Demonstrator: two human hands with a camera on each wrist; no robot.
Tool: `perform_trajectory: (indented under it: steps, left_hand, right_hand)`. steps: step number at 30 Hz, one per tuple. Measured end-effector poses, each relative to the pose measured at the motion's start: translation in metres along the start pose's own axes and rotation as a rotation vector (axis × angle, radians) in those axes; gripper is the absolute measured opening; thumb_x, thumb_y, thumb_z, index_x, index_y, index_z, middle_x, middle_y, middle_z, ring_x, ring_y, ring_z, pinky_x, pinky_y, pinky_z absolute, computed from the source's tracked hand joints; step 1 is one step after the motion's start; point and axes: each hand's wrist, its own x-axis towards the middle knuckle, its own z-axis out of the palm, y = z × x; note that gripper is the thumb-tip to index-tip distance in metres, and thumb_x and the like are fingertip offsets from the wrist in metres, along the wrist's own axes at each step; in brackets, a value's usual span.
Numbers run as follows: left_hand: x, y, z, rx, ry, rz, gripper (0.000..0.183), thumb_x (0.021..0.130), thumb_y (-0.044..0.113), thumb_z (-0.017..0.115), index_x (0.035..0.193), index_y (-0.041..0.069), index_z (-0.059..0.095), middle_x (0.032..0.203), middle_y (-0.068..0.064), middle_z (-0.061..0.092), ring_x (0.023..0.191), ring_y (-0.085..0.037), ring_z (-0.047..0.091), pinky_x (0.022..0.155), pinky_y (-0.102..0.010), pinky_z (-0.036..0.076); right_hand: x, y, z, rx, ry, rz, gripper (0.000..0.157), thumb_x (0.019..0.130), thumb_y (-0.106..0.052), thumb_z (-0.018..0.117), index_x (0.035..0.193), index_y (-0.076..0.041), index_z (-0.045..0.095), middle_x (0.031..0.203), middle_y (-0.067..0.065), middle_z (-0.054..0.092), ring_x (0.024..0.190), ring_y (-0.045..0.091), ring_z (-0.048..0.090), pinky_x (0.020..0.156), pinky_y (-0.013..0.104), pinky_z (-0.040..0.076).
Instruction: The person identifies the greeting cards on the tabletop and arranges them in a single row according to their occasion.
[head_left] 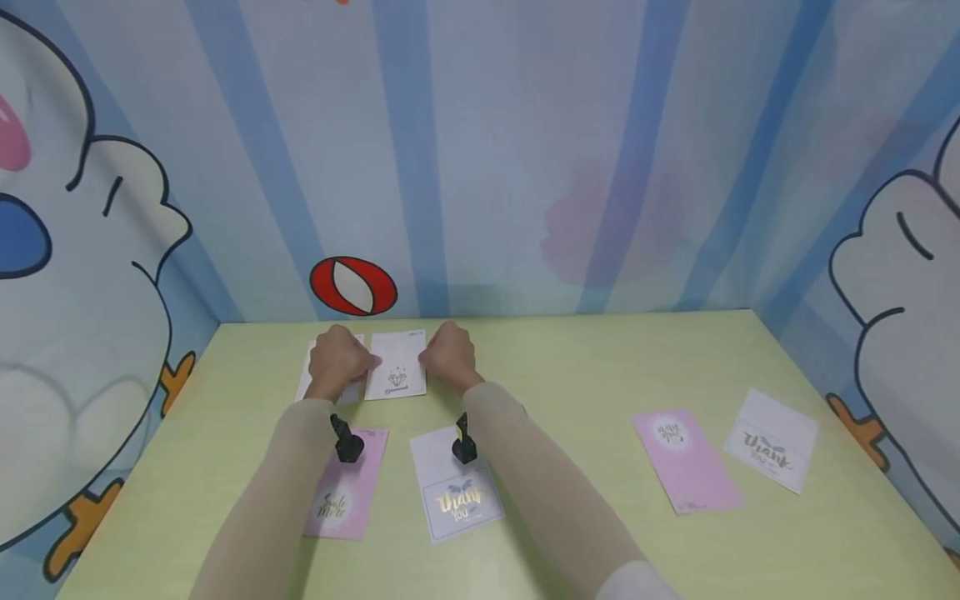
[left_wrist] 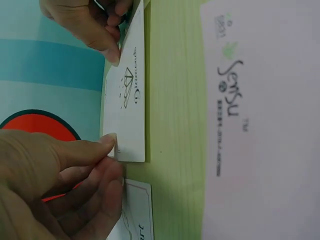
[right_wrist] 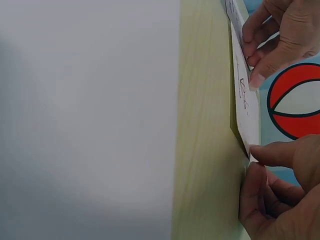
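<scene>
A white card (head_left: 397, 379) with a diamond drawing is at the far side of the table, between my two hands. My left hand (head_left: 340, 364) pinches its left edge between thumb and fingers, and in the left wrist view the thumb lies on the face of the card (left_wrist: 125, 120). The opposite edge is pinched by my right hand (head_left: 452, 357); the right wrist view shows this hand's thumb and fingers (right_wrist: 257, 175) at the corner. Partly hidden behind my left hand, another white card (head_left: 305, 382) lies just to the left.
Below my left forearm lies a pink card (head_left: 351, 492). Near my right forearm is a white "Thank you" card (head_left: 450, 467). Farther right are another pink card (head_left: 693, 471) and another white "Thank you" card (head_left: 780, 425). A printed cloth wall (head_left: 510, 167) stands behind the table.
</scene>
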Motion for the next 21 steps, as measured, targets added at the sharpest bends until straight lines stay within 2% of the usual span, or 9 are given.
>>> perform_trajectory:
  steps: [4,7,12,14,16,21]
  left_hand:
    - [-0.003,0.002,-0.001,0.021,0.005,0.019,0.024,0.087,0.023,0.083,0.084,0.002,0.072,0.07,-0.006,0.059,0.069,-0.023,0.056,0.06,-0.033,0.042]
    - [-0.007,0.001,-0.003,0.023,0.009,0.054,0.022,0.088,0.022,0.082,0.092,0.001,0.077,0.082,-0.011,0.07,0.076,-0.025,0.062,0.062,-0.034,0.045]
    - [-0.015,-0.001,-0.012,0.001,0.027,0.166,0.025,0.091,0.025,0.08,0.1,0.002,0.083,0.105,-0.017,0.08,0.09,-0.029,0.069,0.067,-0.036,0.051]
    - [-0.019,-0.002,-0.017,-0.006,0.028,0.216,0.026,0.092,0.026,0.08,0.1,0.002,0.083,0.106,-0.018,0.08,0.09,-0.029,0.07,0.067,-0.035,0.052]
    - [-0.023,-0.003,-0.022,-0.01,0.024,0.262,0.026,0.092,0.028,0.081,0.099,0.003,0.082,0.104,-0.017,0.08,0.088,-0.028,0.069,0.066,-0.033,0.052]
    - [-0.038,-0.009,-0.031,-0.006,0.006,0.365,0.024,0.091,0.028,0.081,0.094,0.004,0.08,0.089,-0.012,0.077,0.078,-0.023,0.064,0.062,-0.03,0.047]
  right_hand:
    - [0.005,0.006,0.005,-0.014,0.033,-0.012,0.043,0.082,-0.007,0.072,0.052,-0.016,0.042,0.053,-0.003,0.038,0.049,0.014,0.036,0.045,0.028,0.028]
    - [0.005,0.007,0.004,-0.007,0.035,-0.022,0.044,0.083,-0.009,0.073,0.051,-0.016,0.044,0.052,-0.004,0.039,0.049,0.013,0.036,0.046,0.027,0.028]
    - [-0.006,0.0,-0.009,0.052,-0.018,-0.032,0.045,0.087,-0.01,0.074,0.051,-0.015,0.047,0.05,-0.004,0.042,0.048,0.011,0.039,0.045,0.024,0.03]
    - [-0.005,0.002,-0.009,0.067,-0.021,-0.057,0.042,0.086,-0.011,0.075,0.052,-0.014,0.051,0.05,-0.004,0.045,0.047,0.011,0.041,0.045,0.024,0.032]
    - [-0.008,0.002,-0.013,0.07,-0.034,-0.071,0.034,0.087,-0.013,0.077,0.058,-0.012,0.06,0.054,-0.003,0.053,0.049,0.012,0.046,0.047,0.024,0.037]
    - [-0.023,-0.005,-0.02,0.06,-0.06,-0.089,0.016,0.089,-0.018,0.081,0.081,-0.005,0.078,0.074,0.004,0.071,0.059,0.012,0.053,0.053,0.023,0.042]
